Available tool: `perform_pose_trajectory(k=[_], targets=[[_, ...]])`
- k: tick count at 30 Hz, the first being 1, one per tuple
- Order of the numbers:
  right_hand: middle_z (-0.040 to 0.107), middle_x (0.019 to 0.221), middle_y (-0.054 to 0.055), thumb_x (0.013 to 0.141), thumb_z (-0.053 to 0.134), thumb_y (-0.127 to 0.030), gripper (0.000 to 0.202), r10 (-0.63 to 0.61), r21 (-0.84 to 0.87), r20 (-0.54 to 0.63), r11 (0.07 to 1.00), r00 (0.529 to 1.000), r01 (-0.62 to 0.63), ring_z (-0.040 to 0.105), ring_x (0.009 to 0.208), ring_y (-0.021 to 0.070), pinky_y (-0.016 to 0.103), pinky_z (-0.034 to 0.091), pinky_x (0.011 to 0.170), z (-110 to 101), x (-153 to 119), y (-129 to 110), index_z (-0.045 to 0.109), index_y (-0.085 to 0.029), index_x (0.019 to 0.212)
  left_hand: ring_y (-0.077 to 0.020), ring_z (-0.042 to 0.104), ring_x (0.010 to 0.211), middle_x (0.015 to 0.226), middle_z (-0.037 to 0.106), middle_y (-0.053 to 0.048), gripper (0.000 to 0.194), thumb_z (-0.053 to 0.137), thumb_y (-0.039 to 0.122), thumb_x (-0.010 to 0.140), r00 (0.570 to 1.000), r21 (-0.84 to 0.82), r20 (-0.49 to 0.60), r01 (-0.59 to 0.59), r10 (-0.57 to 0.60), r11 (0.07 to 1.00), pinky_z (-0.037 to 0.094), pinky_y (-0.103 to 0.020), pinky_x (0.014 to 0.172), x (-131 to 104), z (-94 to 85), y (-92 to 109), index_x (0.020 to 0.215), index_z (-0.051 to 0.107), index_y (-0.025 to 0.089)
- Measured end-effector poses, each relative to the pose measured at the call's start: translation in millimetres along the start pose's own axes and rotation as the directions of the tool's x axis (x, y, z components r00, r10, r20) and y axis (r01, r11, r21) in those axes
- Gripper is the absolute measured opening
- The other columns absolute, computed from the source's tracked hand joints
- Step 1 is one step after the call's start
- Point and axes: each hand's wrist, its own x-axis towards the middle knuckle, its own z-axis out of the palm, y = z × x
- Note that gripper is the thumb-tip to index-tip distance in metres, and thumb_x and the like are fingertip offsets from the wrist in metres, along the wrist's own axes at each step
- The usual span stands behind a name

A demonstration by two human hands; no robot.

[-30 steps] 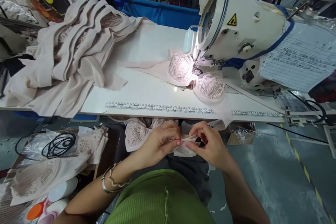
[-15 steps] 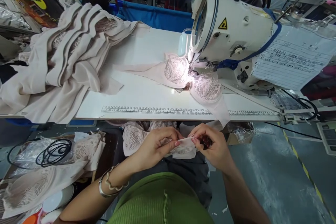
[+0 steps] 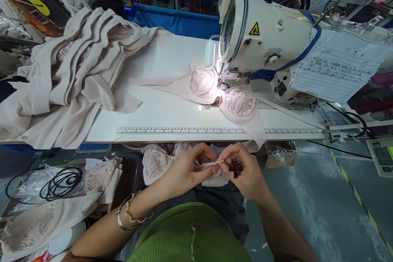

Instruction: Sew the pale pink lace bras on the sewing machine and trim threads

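Observation:
Below the table's front edge, my left hand [image 3: 192,170] and my right hand [image 3: 245,170] pinch a narrow folded edge of a pale pink bra [image 3: 215,179] between thumbs and fingers, the fingertips nearly meeting. Most of that bra is hidden behind the hands. Tucked in my right palm is a small dark red tool [image 3: 237,168], its kind mostly covered by the fingers. On the table, another pale pink lace bra [image 3: 238,103] lies spread under the needle area of a white sewing machine [image 3: 267,28], its middle lit by the lamp.
A heap of pale pink bras [image 3: 82,61] covers the table's left end. A printed ruler [image 3: 184,131] runs along the front edge. At lower left, a box holds lace pieces and a coiled black cord [image 3: 61,182]. A written sheet [image 3: 334,65] hangs at the machine's right.
Both hands have drawn closer together, and the held fabric edge is now folded narrow between the fingertips. The whole view has shifted slightly; the bra at the machine stays put.

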Motion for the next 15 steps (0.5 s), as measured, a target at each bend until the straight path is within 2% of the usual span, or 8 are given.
perform_pose_trajectory(k=[3, 6, 9, 12, 15], targets=[[0.05, 0.07, -0.006, 0.092, 0.069, -0.029, 0.011, -0.018, -0.078, -0.002, 0.997, 1.0, 0.018, 0.048, 0.057, 0.0106, 0.023, 0.039, 0.053, 1.3, -0.2, -0.5, 0.059, -0.025, 0.096, -0.0153, 0.061, 0.072, 0.076, 0.073, -0.002, 0.018, 0.07, 0.035, 0.086, 1.0, 0.078, -0.026, 0.016, -0.014, 0.997, 0.043, -0.021, 0.062, 3.0, 3.3, -0.3, 0.081, 0.076, 0.019], [0.057, 0.075, -0.002, 0.097, 0.062, -0.032, 0.008, -0.059, -0.113, -0.065, 0.992, 0.996, 0.051, 0.052, 0.059, 0.011, 0.023, 0.041, 0.055, -2.2, 1.0, 0.3, 0.064, -0.024, 0.096, -0.0154, 0.063, 0.07, 0.071, 0.074, -0.002, 0.02, 0.07, 0.033, 0.084, 0.996, 0.066, -0.082, 0.036, -0.031, 0.997, 0.043, -0.022, 0.063, 5.5, 5.1, -1.0, 0.072, 0.077, 0.019], [0.056, 0.066, -0.002, 0.105, 0.047, -0.041, 0.032, -0.038, -0.067, -0.124, 0.997, 0.992, 0.03, 0.049, 0.052, 0.0107, 0.024, 0.037, 0.05, -8.3, 1.5, 3.6, 0.063, -0.023, 0.084, -0.0137, 0.06, 0.061, 0.069, 0.073, -0.003, 0.023, 0.07, 0.035, 0.083, 0.994, -0.041, -0.064, 0.089, -0.091, 0.995, 0.041, -0.022, 0.056, 7.7, 5.0, -0.7, 0.073, 0.078, 0.017], [0.04, 0.057, -0.006, 0.102, 0.04, -0.061, 0.048, 0.023, -0.034, -0.067, 0.999, 0.998, -0.025, 0.036, 0.047, 0.011, 0.026, 0.03, 0.046, -11.2, 0.4, 8.1, 0.06, -0.023, 0.083, -0.0111, 0.053, 0.053, 0.067, 0.07, -0.004, 0.026, 0.07, 0.038, 0.082, 0.992, -0.121, -0.046, 0.107, -0.114, 0.987, 0.036, -0.02, 0.049, 10.0, 4.0, -0.8, 0.076, 0.078, 0.015], [0.049, 0.069, -0.001, 0.103, 0.034, -0.063, 0.053, 0.064, -0.011, 0.04, 0.998, 0.997, -0.064, 0.047, 0.06, 0.0137, 0.027, 0.039, 0.055, -8.7, -0.4, 10.3, 0.065, -0.022, 0.091, -0.0109, 0.053, 0.056, 0.069, 0.071, -0.005, 0.025, 0.071, 0.037, 0.081, 0.995, -0.129, -0.045, 0.083, -0.09, 0.988, 0.037, -0.019, 0.05, 11.8, 2.7, -2.1, 0.076, 0.078, 0.014]])
